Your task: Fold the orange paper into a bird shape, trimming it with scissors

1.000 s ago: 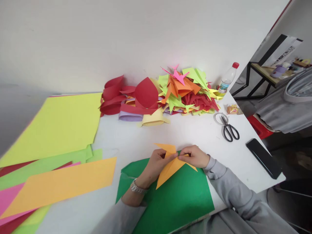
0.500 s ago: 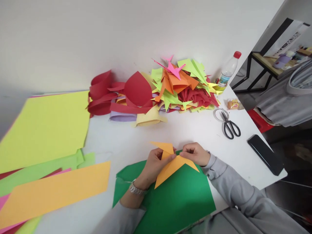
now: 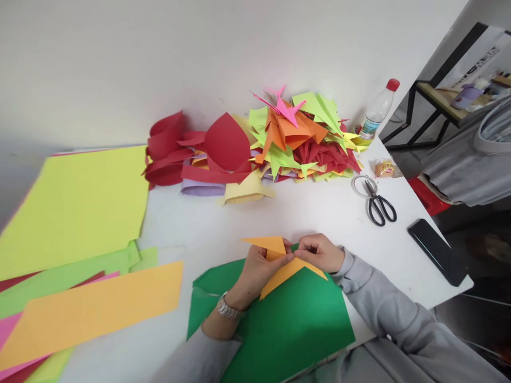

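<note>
A folded piece of orange paper is held between my two hands, its pointed ends sticking out to the far left, the near left and the right. My left hand pinches it around the middle, thumb on top. Close beside that thumb, the fingertips of my right hand are closed on the paper where its right arm begins. Below both hands lies a green sheet on the white table. Parts of the folds are covered by my fingers.
Yellow sheets and an orange strip lie at left. Along the wall are red paper loops and a pile of folded paper shapes. Scissors, a wrapped snack, a bottle and a black phone are at right.
My left hand has shifted slightly right, closer to my right hand. The orange paper's left point has tipped a little lower, and its near point has drawn up. The camera view has moved slightly.
</note>
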### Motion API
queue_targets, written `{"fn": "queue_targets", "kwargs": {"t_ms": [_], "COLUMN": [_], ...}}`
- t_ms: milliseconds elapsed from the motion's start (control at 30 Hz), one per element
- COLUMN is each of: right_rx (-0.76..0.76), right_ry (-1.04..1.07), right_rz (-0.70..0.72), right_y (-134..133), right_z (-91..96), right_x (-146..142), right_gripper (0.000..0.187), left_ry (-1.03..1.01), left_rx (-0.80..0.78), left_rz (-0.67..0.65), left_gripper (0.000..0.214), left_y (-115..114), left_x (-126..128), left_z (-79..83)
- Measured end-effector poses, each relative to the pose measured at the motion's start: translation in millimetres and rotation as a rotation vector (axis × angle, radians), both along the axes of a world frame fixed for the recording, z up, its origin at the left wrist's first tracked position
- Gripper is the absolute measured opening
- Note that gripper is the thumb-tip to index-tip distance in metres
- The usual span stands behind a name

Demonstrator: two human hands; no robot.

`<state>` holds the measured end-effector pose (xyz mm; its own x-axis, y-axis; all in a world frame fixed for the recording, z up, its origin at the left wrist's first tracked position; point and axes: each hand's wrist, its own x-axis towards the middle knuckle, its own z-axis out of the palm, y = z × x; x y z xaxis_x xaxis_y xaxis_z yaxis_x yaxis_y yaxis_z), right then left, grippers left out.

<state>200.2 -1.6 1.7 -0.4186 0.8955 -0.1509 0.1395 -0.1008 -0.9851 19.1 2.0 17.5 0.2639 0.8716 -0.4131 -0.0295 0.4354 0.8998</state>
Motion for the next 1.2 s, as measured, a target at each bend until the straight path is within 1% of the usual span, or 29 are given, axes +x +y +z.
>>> {"fn": "queue_targets", "kwargs": {"t_ms": [167, 300, 467, 567, 633, 733, 800, 867, 933, 1000, 1100, 1200], "right_rx": [-0.007, -0.029, -0.058, -0.082, -0.093, -0.090, -0.059, 0.006, 0.046, 0.008, -0.070, -0.080], "right_ry": [0.042, 0.091, 0.127, 0.126, 0.118, 0.104, 0.080, 0.024, -0.020, -0.001, 0.052, 0.053], "right_rz": [-0.064, -0.047, -0.025, 0.047, 0.084, 0.095, 0.102, 0.108, 0.096, 0.081, 0.084, 0.074], "right_y": [2, 5, 6, 6, 6, 6, 5, 3, 2, 1, 1, 1], "right_z": [2.1, 4.2, 6.9, 9.6, 10.6, 8.9, 6.0, 3.2, 1.8, 1.9, 3.3, 3.4], "right_x": [3, 4, 6, 9, 10, 9, 6, 3, 1, 0, 1, 3], "right_gripper": [0.057, 0.059, 0.061, 0.059, 0.057, 0.056, 0.055, 0.055, 0.056, 0.056, 0.058, 0.061], "left_ry": [-0.070, -0.100, -0.191, -0.208, -0.210, -0.197, -0.188, -0.190, -0.196, -0.176, -0.137, -0.127], "left_rx": [-0.026, -0.038, -0.096, -0.117, -0.129, -0.117, -0.102, -0.085, -0.047, -0.008, -0.007, -0.018], "left_rz": [0.004, 0.023, 0.010, -0.025, -0.063, -0.165, -0.233, -0.271, -0.273, -0.247, -0.241, -0.263], "left_gripper": [0.041, 0.039, 0.039, 0.043, 0.049, 0.062, 0.066, 0.067, 0.065, 0.060, 0.052, 0.043], "left_y": [0, 0, 0, -1, -3, -7, -9, -10, -10, -8, -7, -6], "left_x": [-1, -2, -1, -3, -4, -3, -1, 2, 4, 5, 5, 6], "left_z": [-4.1, -6.7, -9.1, -10.3, -10.7, -9.1, -6.8, -4.4, -3.1, -3.3, -5.2, -7.2]}}
